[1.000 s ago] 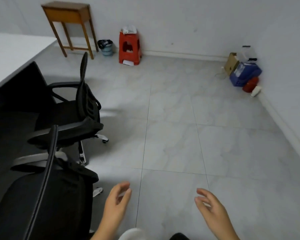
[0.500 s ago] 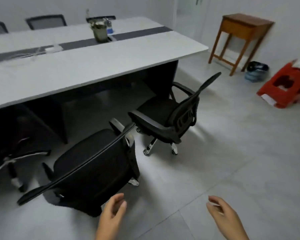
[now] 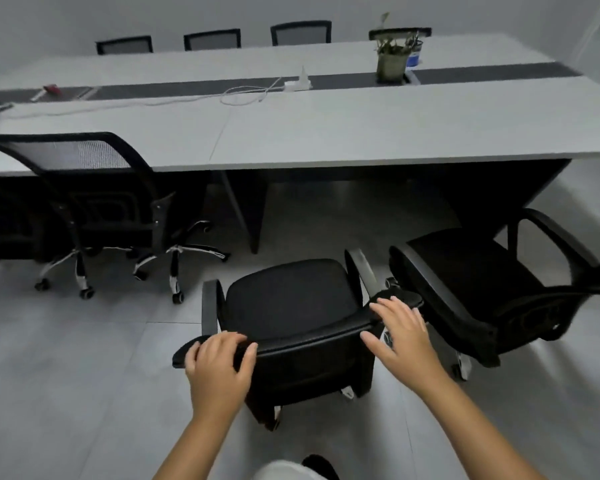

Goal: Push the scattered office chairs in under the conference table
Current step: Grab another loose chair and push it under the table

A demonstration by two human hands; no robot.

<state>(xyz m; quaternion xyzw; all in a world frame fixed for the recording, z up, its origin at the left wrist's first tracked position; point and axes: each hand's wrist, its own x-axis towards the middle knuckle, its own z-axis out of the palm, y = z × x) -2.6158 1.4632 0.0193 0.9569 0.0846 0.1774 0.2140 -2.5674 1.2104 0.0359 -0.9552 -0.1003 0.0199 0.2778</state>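
A black padded office chair with grey armrests stands on the grey tiled floor in front of the near long edge of the long white conference counter, well clear of it, its seat facing the counter and its backrest top toward the person. The left hand grips the left end of that backrest's top rim, fingers curled over it. The right hand is spread with straight fingers at the right end of the same rim; whether it touches the rim cannot be told. Just to the right, a second black office chair with looped black armrests stands turned at an angle, its near armrest just beside the first chair's right armrest. To the left, a black mesh-backed chair on a chrome star base is tucked against the counter's near edge. Dark panel legs stand under the counter ahead of the held chair. Along the counter's dark centre strip sit a potted plant toward the right end, and a white power strip with a looping white cable near the middle. Four more chair backs show beyond the far edge.
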